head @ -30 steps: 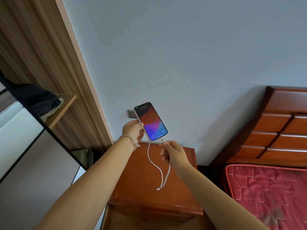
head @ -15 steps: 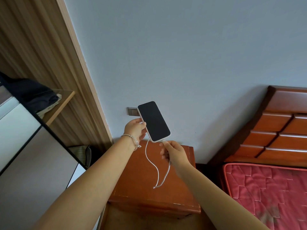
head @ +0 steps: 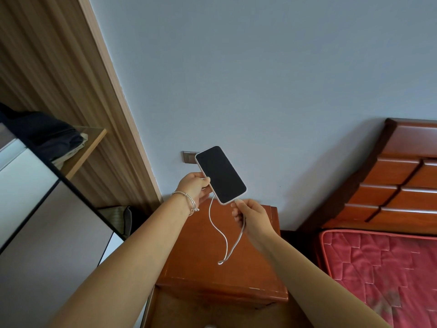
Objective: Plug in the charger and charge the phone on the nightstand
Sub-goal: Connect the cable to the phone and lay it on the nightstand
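Observation:
A phone [head: 220, 174] with a dark screen and a pale case is held up in the air above the reddish wooden nightstand [head: 201, 261]. My left hand [head: 195, 185], a bracelet on its wrist, grips the phone's left edge. My right hand [head: 250, 215] pinches the white charging cable [head: 224, 242] at the phone's bottom end, where the plug meets the port. The cable hangs in a loop down over the nightstand top. A wall socket plate [head: 189, 157] shows just behind the phone's top corner. No charger block is visible.
A wooden bed headboard [head: 397, 181] and a red quilted mattress [head: 383, 273] are on the right. On the left stand a wood-panel wardrobe side [head: 71, 91], a shelf with folded dark clothes [head: 47, 136] and a white cabinet [head: 35, 221].
The phone's screen was lit one second ago and is dark now. Both hands and the phone have stayed at nearly the same spot; the cable loop swings slightly.

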Demonstrator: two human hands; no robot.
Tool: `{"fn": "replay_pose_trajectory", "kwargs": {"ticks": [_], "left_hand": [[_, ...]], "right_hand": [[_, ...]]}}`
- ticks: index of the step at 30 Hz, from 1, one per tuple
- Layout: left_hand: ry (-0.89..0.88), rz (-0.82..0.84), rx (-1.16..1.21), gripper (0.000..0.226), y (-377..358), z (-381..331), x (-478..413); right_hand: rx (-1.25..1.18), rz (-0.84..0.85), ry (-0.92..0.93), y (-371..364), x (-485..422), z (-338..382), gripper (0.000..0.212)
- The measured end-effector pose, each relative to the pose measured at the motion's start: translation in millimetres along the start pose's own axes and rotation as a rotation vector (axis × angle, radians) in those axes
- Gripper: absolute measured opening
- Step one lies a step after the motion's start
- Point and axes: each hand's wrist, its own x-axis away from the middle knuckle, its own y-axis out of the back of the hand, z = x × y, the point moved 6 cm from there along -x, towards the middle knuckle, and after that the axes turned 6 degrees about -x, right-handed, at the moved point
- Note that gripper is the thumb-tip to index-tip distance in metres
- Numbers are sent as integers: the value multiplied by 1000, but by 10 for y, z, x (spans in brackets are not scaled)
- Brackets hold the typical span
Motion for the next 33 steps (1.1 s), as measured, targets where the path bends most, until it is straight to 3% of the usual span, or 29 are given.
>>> {"fn": "replay_pose_trajectory", "kwargs": {"ticks": [6,20,33], "left_hand": [[24,88,38,12,4,24,-10],[-185,143,-129,15,29,-233,-64],[-166,189,-100,18,-41,-183,-158]], "right_hand": [[77,13,50,18,-54,66,22],[111,101,-22,40,-72,-19,18],[151,73,-4,114,-182,-63,11]]}}
